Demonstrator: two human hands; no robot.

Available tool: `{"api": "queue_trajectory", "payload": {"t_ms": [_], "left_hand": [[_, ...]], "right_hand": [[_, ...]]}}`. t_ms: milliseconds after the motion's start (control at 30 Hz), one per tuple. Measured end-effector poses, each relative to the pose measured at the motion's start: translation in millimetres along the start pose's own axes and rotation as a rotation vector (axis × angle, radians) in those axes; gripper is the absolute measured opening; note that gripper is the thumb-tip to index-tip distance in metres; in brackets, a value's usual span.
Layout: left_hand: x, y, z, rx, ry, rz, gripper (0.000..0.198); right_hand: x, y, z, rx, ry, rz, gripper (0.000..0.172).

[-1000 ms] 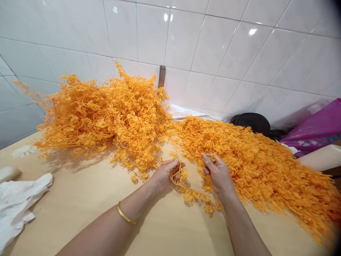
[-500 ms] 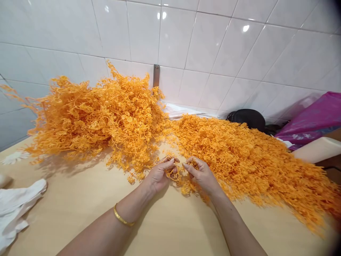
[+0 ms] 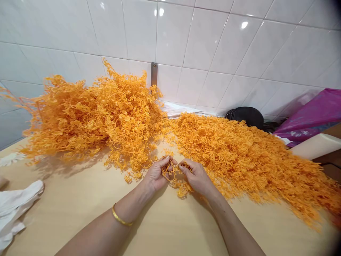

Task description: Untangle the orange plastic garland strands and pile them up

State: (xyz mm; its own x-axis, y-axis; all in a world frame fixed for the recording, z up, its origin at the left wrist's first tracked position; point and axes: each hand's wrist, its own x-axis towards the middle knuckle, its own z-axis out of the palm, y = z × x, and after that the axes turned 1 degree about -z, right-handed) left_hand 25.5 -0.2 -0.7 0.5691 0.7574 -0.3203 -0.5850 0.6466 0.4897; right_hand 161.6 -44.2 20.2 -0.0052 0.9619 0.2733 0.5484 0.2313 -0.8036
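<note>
My left hand (image 3: 157, 174) and my right hand (image 3: 195, 176) meet at the middle of a light wooden table (image 3: 80, 206), fingers pinched on the same small orange plastic sprig (image 3: 174, 177). The sprig hangs between the fingertips and trails onto the table under my right hand. A tall tangled heap of orange plastic sprigs (image 3: 90, 117) lies behind my left hand. A flatter, wider spread of orange sprigs (image 3: 247, 153) runs from my right hand to the table's right edge. A gold bangle (image 3: 121, 219) circles my left wrist.
White cloth (image 3: 13, 208) lies at the table's left edge. A white tiled wall (image 3: 186, 39) with a metal bracket (image 3: 153, 74) stands behind the heaps. A black bag (image 3: 243, 115), a purple plastic bag (image 3: 314, 117) and a cream roll (image 3: 317, 145) sit at the far right.
My right hand moved left from the flat spread to meet my left hand, and both now pinch the same sprig. The view shifted slightly.
</note>
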Motion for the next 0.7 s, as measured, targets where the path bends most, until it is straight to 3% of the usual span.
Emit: {"api": "queue_trajectory", "payload": {"t_ms": [100,400,600,633,700], "left_hand": [[0.2,-0.7,0.7,0.027,0.006,-0.02,0.01],[2.9,-2.9,9.0,0.031,0.007,-0.059,0.016],[0.1,0.5,-1.1,0.022,-0.038,-0.038,0.014],[0.5,1.6,-2.7,0.016,-0.032,-0.033,0.014],[2.5,3.4,-4.5,-0.004,-0.023,-0.025,0.014]], "right_hand": [[0.0,0.7,0.2,-0.14,-0.028,-0.009,0.016],[-0.1,-0.9,22.3,-0.292,0.211,-0.05,0.012],[11.3,10.1,-15.1,-0.275,0.603,0.205,0.015],[11.6,11.7,-19.7,-0.247,0.587,0.21,0.015],[10.2,12.4,-22.3,-0.135,0.411,0.174,0.018]]}}
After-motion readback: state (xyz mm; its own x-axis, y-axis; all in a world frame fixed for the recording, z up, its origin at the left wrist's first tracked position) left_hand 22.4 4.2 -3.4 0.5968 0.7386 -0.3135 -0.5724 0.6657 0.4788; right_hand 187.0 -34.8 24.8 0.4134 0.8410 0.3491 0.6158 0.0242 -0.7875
